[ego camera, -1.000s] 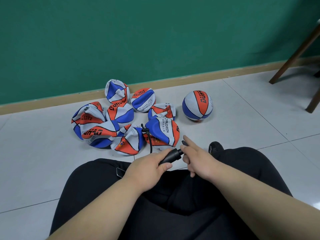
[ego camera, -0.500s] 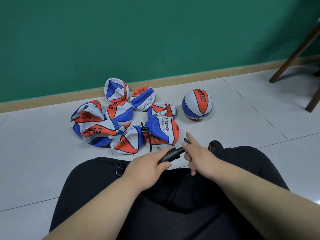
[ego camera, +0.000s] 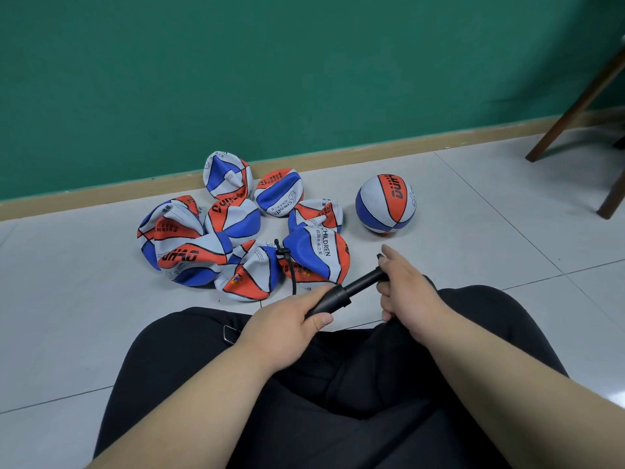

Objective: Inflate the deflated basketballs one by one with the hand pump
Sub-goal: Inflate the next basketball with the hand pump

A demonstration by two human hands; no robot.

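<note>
Fingers (ego camera: pixel 395 261) grip slim black pump (ego camera: pixel 333 299), rod (ego camera: pixel 364 281) extended.

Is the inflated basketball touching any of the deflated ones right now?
Apart. The head view shows a strip of bare floor tile between the inflated basketball and the nearest deflated basketball.

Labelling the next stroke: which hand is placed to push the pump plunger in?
Right. The right hand grips the handle at the end of the hand pump, with the rod drawn out. The left hand grips the barrel, so it probably only steadies it.
</note>
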